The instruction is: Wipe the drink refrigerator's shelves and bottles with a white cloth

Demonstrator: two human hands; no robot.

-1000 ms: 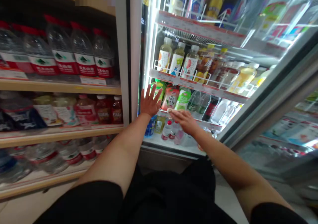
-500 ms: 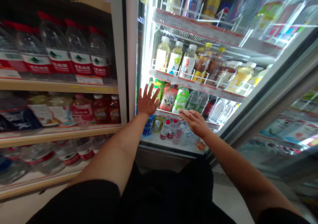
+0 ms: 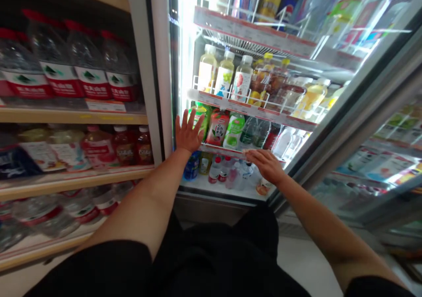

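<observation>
My left hand (image 3: 189,134) is raised at the left side of a lit drinks fridge, fingers spread with nothing in them. Behind its fingers is a green-labelled bottle (image 3: 201,120), partly covered. My right hand (image 3: 264,164) reaches in front of the lower shelf edge, its fingers stretched forward and pressed together. A small pale bit shows at its fingertips, too blurred to name. Nearest to it are a green-and-white bottle (image 3: 234,131) and clear bottles (image 3: 249,132). An orange-red bottle (image 3: 217,128) stands between the two hands. Whether either hand touches glass I cannot tell.
Left of the fridge, a wooden shelf (image 3: 72,117) bears red-capped water bottles (image 3: 87,77). Several bottles fill the fridge's middle shelf (image 3: 250,109), with small bottles (image 3: 215,170) on its floor. A slanted metal frame (image 3: 332,150) runs along the right, beside another glass-fronted cooler (image 3: 372,165).
The view has shifted slightly, so the shelves sit further left. My right hand has moved right and a little lower against the bottles. My left hand keeps its spread pose.
</observation>
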